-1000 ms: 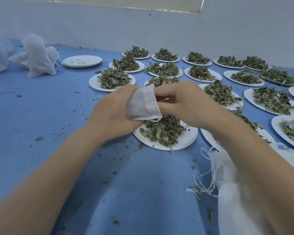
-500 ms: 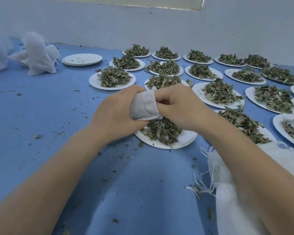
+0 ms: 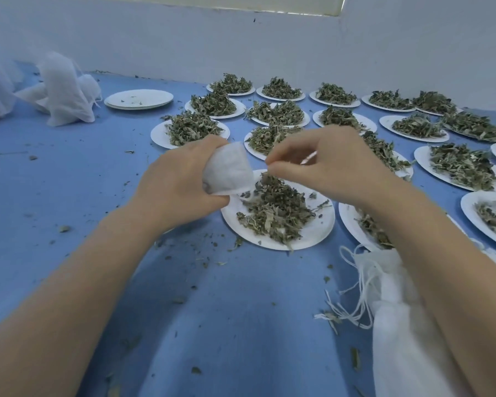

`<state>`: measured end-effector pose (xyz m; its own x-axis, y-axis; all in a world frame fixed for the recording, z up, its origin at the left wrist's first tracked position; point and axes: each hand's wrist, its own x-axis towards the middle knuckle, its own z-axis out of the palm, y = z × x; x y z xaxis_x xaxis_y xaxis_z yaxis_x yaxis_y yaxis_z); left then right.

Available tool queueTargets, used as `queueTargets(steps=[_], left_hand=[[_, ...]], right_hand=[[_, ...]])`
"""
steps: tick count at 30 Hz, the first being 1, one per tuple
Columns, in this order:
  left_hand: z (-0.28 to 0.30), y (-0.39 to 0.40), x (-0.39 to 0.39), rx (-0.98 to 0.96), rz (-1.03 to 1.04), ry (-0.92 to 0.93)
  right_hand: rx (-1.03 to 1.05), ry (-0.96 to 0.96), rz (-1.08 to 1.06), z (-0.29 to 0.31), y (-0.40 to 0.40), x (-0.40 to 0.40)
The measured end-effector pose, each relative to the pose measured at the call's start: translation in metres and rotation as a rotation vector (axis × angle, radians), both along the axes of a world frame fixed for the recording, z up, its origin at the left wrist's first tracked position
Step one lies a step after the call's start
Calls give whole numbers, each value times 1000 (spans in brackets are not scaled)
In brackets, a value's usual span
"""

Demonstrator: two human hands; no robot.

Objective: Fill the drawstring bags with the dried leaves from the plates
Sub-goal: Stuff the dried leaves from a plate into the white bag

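- My left hand [image 3: 181, 181] grips a small white drawstring bag [image 3: 229, 173].
- My right hand [image 3: 327, 164] pinches its blurred drawstring, above the leaf-heaped plate [image 3: 321, 233].

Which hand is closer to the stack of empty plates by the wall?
The left hand. It grips a small white bag in front of the empty plates, slightly to their right. The right hand is further right, above the nearest leaf plate.

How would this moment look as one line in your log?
step: opening bag | left hand: grips small white fabric bag | right hand: pinches at its mouth | below: white paper plate of dried green leaves
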<state>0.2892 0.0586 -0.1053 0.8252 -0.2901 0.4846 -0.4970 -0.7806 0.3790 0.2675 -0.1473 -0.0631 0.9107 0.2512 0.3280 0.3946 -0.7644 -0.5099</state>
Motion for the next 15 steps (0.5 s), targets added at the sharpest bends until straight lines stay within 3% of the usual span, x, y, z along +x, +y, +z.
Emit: queueTargets(steps=[3, 5, 15], left_hand=[[-2, 2, 2, 29, 12, 20], [-5, 2, 3, 42, 15, 23], [-7, 5, 6, 38, 27, 50]], right_hand=[[-350, 132, -20, -11, 2, 5], [-470, 205, -34, -23, 6, 9], [-504, -24, -28, -33, 10, 14]])
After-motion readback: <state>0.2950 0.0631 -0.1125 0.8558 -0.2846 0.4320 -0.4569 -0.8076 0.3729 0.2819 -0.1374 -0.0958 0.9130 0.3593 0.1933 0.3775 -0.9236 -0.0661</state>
